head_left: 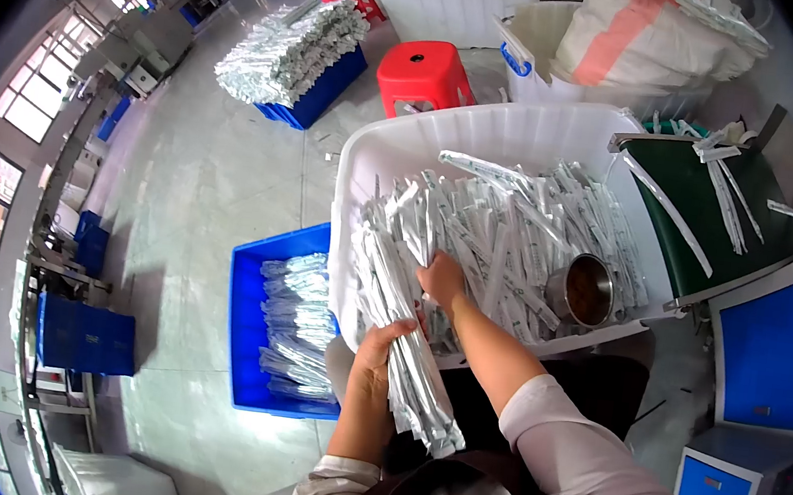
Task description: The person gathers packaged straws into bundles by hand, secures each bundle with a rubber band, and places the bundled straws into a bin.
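Observation:
My left hand (381, 346) is wrapped round a thick bundle of long, thin silver-white packets (405, 346), held slantwise over the near left rim of a white plastic tub (353, 159). Just above and to the right, my right hand (442, 280) is closed on narrow packets (418, 226) that point up towards the far left; its fingertips are partly hidden. Beneath both hands, many loose packets (518, 212) of the same sort lie jumbled in the tub. A metal cup (587, 291) with something brownish inside rests on them at the right.
A blue crate (236, 327) of stacked packets stands left of the tub. Beyond are a red stool (425, 70) and another blue crate (316, 92) heaped with packets. At right, a green conveyor belt (705, 200) reaches the tub's edge, above blue-doored cabinets (766, 353).

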A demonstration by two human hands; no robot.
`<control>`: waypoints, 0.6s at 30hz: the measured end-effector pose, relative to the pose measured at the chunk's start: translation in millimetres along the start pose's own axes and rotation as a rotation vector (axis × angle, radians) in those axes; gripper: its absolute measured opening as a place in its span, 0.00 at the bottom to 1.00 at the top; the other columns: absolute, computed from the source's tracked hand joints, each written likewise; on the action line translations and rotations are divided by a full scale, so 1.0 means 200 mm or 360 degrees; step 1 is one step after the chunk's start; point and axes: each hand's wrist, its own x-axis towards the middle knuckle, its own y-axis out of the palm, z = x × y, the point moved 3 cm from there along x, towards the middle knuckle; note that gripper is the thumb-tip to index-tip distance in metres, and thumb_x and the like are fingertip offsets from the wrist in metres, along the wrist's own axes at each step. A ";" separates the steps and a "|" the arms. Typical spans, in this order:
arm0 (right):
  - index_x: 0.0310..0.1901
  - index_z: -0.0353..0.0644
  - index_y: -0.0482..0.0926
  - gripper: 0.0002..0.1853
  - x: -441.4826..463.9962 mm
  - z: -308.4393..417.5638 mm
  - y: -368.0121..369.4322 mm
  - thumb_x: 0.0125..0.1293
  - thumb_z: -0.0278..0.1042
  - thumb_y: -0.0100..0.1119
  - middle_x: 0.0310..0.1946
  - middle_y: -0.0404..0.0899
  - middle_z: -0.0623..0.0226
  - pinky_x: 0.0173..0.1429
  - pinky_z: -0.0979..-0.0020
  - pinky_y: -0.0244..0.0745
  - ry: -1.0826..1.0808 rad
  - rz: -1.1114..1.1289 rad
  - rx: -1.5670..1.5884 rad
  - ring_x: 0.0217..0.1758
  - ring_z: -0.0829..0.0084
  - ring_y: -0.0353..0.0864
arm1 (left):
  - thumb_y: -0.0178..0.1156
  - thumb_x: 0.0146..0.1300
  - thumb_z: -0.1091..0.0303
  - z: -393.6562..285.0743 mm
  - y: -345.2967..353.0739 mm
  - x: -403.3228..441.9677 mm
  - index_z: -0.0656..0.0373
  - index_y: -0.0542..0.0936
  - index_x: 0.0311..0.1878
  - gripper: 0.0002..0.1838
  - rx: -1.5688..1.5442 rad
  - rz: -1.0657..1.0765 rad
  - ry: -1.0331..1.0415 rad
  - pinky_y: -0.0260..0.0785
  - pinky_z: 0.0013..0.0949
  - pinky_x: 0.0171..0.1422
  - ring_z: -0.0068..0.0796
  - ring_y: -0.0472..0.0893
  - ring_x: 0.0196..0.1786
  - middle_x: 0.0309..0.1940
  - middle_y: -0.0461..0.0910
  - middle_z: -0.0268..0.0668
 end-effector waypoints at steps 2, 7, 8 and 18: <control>0.36 0.29 0.69 0.18 -0.01 0.00 0.00 0.50 0.38 0.54 0.27 0.76 0.44 0.39 0.56 0.71 -0.0351 -0.0333 0.0094 0.33 0.48 0.76 | 0.60 0.40 0.75 0.01 0.03 0.02 0.66 0.71 0.45 0.24 0.0025 -0.0035 0.0056 0.74 0.34 0.36 0.33 0.78 0.31 0.29 0.76 0.40; 0.43 0.31 0.65 0.18 -0.19 0.22 -0.31 0.56 0.36 0.52 0.20 0.75 0.51 0.36 0.58 0.72 -0.0339 -0.0072 0.0360 0.27 0.50 0.77 | 0.60 0.40 0.72 -0.05 0.14 -0.03 0.66 0.70 0.48 0.26 0.0222 -0.0095 0.0393 0.71 0.35 0.43 0.34 0.77 0.37 0.36 0.75 0.41; 0.45 0.31 0.64 0.19 -0.29 0.33 -0.45 0.59 0.38 0.51 0.24 0.76 0.49 0.35 0.59 0.72 -0.0370 0.0006 0.0420 0.28 0.51 0.77 | 0.60 0.41 0.72 -0.06 0.15 -0.04 0.67 0.69 0.49 0.27 0.0182 -0.0111 0.0554 0.70 0.35 0.46 0.35 0.76 0.39 0.38 0.75 0.42; 0.45 0.31 0.72 0.21 -0.81 0.27 -0.68 0.60 0.43 0.52 0.54 0.62 0.47 0.60 0.55 0.57 -0.0986 -0.0330 -0.0887 0.62 0.51 0.57 | 0.57 0.44 0.74 0.17 0.09 -0.03 0.69 0.66 0.53 0.28 -0.0390 0.0296 0.0068 0.69 0.35 0.54 0.38 0.76 0.44 0.42 0.75 0.45</control>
